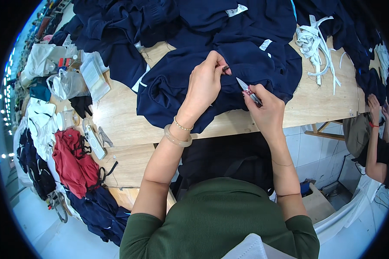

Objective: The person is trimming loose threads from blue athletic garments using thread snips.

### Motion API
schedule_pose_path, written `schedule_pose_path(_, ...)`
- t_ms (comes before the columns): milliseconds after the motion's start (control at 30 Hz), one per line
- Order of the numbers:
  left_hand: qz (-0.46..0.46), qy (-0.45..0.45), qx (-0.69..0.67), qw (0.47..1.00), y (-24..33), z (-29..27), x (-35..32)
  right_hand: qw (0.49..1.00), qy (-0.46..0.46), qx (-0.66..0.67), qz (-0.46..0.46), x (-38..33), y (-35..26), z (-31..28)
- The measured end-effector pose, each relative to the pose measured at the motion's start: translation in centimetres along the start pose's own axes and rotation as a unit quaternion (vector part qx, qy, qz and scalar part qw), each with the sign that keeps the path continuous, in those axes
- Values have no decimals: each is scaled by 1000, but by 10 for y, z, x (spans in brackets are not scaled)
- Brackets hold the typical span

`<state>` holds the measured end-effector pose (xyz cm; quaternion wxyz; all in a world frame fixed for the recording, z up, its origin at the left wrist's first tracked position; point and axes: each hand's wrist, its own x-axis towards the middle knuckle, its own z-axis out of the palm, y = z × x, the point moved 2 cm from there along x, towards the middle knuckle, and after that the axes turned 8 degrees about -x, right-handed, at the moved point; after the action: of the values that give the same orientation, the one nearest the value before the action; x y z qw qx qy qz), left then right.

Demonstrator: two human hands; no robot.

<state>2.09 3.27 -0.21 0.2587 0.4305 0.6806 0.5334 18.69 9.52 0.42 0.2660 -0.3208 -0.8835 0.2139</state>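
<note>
A dark navy garment (177,71) lies bunched on the wooden table before me. Over its middle, my left hand (207,80) is closed in a pinch; something small and dark shows at the fingertips, too small to name. My right hand (266,105) is wrapped round thread snips (244,86), a short pointed metal tool with a dark handle. The snips' tip points up and left toward the left fingertips, a little apart from them, just above the cloth.
More navy garments (116,26) pile along the far side. White tapes (313,41) lie tangled at the far right of the table (233,123). At left are plastic bags (69,84), a phone (94,142) and a red garment (73,159). Another person's hand (373,105) handles cloth at right.
</note>
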Motion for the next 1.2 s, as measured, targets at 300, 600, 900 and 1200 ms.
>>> schedule_pose_path(300, 3, 34, -55, 998, 5, -3, 8, 995, -4, 89, 33, 3, -3, 8)
schedule_pose_path(600, 10, 39, -44, 998, 12, -3, 6, 981, -33, 170, 93, 7, -7, 10)
schedule_pose_path(900, 16, 33, -23, 999, 17, -3, 4, 984, -17, 155, 85, 11, -11, 12)
schedule_pose_path(1200, -9, 68, -80, 994, 41, -6, -22, 944, 124, 244, 183, 3, 21, -55)
